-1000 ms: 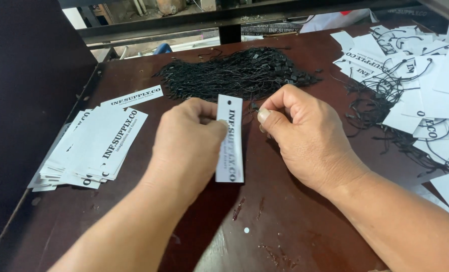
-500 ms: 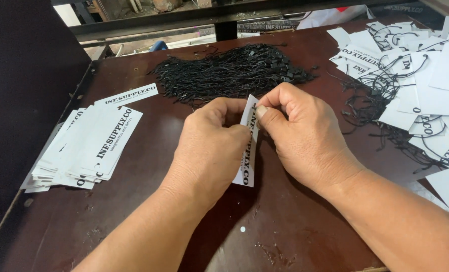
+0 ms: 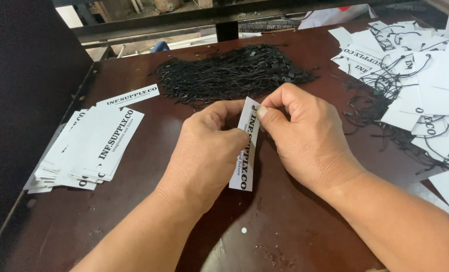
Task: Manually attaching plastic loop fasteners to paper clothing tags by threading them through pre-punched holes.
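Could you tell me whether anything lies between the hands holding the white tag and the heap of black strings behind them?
Nothing visible does: bare brown table separates the left hand, right hand and white tag from the black strings.

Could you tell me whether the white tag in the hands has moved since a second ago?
Yes. The white tag has tilted edge-on and shifted slightly towards the pile of black strings, with both hands now pinching its top.

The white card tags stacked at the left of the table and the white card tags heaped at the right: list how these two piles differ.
The stack of white card tags at the left is fanned but fairly neat, while the heap of white card tags at the right is scattered loosely. The left stack shows no cords; the right heap has thin black cords looped among its tags. Both lie on the dark brown table, and both are white rectangular tags with black print.
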